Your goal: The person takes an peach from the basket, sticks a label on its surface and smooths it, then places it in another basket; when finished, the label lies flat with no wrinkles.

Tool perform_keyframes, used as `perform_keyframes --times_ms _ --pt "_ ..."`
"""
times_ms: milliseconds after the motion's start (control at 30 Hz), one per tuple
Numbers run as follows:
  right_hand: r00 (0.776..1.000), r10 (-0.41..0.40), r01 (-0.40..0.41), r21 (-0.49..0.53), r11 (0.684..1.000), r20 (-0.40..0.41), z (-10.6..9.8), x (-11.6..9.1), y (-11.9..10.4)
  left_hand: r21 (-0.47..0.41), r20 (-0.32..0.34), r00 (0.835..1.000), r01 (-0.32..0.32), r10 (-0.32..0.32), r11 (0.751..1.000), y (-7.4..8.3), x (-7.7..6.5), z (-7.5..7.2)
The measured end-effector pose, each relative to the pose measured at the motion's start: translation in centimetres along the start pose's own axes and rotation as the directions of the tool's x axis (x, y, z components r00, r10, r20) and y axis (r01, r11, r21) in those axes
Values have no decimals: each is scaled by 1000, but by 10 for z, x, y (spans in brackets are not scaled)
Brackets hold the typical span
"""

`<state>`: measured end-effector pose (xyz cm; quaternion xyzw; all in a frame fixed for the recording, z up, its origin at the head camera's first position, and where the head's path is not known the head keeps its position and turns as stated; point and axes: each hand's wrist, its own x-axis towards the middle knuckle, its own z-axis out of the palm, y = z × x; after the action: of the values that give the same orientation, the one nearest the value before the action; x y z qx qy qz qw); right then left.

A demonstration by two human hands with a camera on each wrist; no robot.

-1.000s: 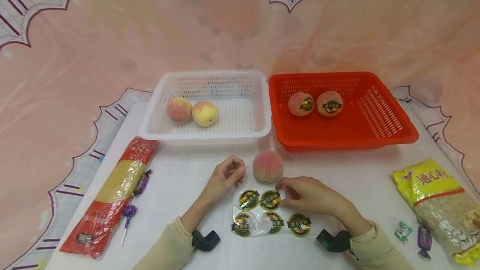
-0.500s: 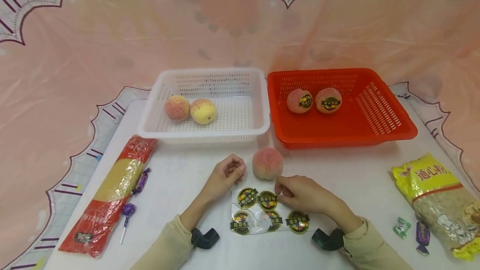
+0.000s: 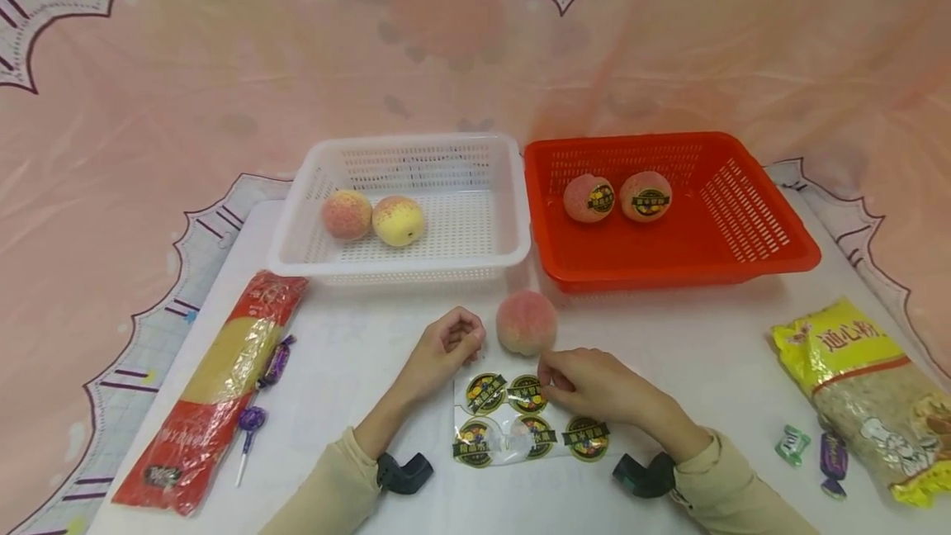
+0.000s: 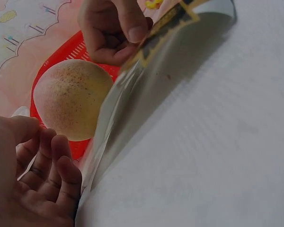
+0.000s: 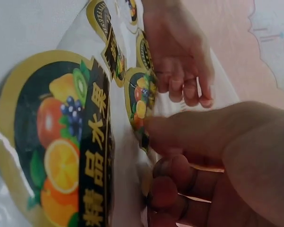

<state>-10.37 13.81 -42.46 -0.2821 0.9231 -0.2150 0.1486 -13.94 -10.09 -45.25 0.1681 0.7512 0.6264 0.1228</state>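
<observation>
A sheet of round black-and-gold fruit stickers point(image 3: 499, 446) lies on the table between the hands. My right hand point(image 3: 598, 386) pinches the right edge of the upper right sticker point(image 3: 524, 394); in the right wrist view the thumb point(image 5: 189, 130) overlaps that sticker's edge. To the left, my left hand point(image 3: 446, 349) rests with loosely curled fingers just beyond the sheet's upper left corner, holding nothing. One pink peach point(image 3: 527, 323) sits beyond the sheet, between the hands; no sticker shows on it. In the left wrist view, the peach point(image 4: 71, 99) appears near the left fingertips.
Behind stand a white basket point(image 3: 401, 271) with two peaches and a red basket point(image 3: 683, 277) with two stickered peaches. At left lie a red-and-yellow packet point(image 3: 215, 390), a purple candy point(image 3: 276, 363) and a lollipop point(image 3: 251, 428). Right: a yellow bag point(image 3: 869, 403) and two candies.
My right thumb and fingers have closed together on the upper right sticker's edge. The left hand and peach keep their places; the whole view shifts slightly.
</observation>
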Motion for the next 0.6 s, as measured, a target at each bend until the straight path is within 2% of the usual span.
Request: perform_keyframes --times_ms 133,333,467,600 --pt "1000 -6 6 -9 1000 21 1 0 -2 -20 10 1000 -9 9 1000 6 -2 0" --pt "999 -31 31 -24 999 38 2 1 -6 7 -2 1000 8 -8 1000 -6 1 0" --pt "998 -40 40 -11 999 43 2 1 -5 0 -3 1000 3 -3 1000 -8 1 0" --pt "998 -44 44 -7 999 39 -1 0 -3 -16 0 1000 -12 12 1000 6 -2 1"
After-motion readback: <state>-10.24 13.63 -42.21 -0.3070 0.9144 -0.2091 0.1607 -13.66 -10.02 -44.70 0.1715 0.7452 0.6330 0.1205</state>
